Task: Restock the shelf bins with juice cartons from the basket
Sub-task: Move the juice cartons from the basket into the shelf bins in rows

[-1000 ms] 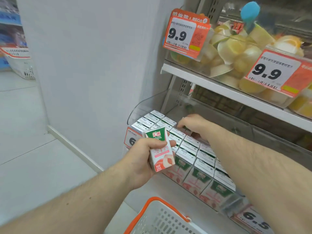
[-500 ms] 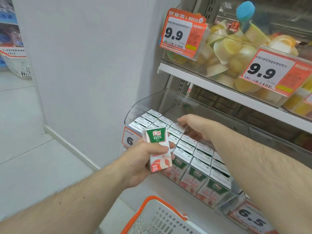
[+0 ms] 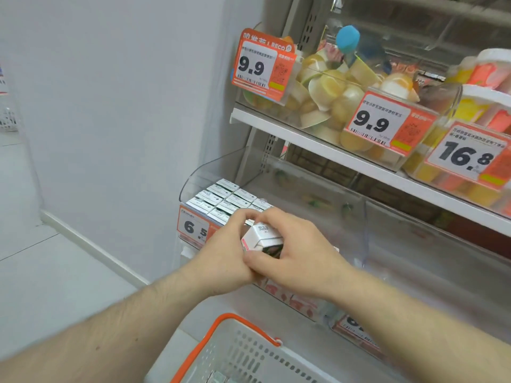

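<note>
A small white and pink juice carton [image 3: 262, 239] is held between both hands just above the front of the clear shelf bin [image 3: 193, 178]. My left hand [image 3: 224, 252] grips it from the left, and my right hand [image 3: 293, 255] curls round it from the right and below. The bin holds several rows of the same cartons [image 3: 221, 197], their white tops showing at the back left. The grey basket with an orange handle [image 3: 237, 352] sits below at the bottom edge; its contents are mostly out of view.
A white wall stands to the left of the shelf unit. The upper shelf [image 3: 304, 139] carries clear bins of yellow jelly cups with orange price tags [image 3: 262, 62]. A second clear bin [image 3: 414, 244] lies to the right on the same shelf.
My right hand drew back from the rear rows and joined my left hand on the carton. The carton tipped from upright to tilted, its top now facing me.
</note>
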Demonstrator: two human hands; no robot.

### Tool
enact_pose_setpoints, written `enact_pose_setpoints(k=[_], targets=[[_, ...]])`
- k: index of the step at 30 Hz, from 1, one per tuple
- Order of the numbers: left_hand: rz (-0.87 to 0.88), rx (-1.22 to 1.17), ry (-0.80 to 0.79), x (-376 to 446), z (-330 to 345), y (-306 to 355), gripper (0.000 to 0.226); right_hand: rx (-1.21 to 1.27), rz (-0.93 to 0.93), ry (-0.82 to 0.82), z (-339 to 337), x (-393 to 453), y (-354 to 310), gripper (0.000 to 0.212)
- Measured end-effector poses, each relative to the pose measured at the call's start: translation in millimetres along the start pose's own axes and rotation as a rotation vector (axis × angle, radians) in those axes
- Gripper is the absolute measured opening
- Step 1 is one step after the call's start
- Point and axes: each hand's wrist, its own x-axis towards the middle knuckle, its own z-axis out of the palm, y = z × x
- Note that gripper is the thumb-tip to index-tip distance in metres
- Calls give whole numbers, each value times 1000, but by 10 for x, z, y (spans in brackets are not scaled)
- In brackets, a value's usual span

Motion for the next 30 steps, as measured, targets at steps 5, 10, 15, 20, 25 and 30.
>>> enact_pose_setpoints(k=[5,10,15,20,25,30], targets=[[-95,-124,154,38,3,80,64,116,237,361,-338,129,175,21],[-356,-108,43,33,-22,26,29,-177,475,263,-443,572,665,35],[-419,-115,-10,56,40,-7,25,-194,675,18,-196,974,982,51],[-389,-97,-32,84,31,-47,24,146,810,-172,13,1145,1075,40],[-386,-79,-37,112,20,-80,25,427,879,-204,15,1173,1154,44],[-369,-72,-20,118,48,-99,26,412,899,-202,89,1210,1253,46]])
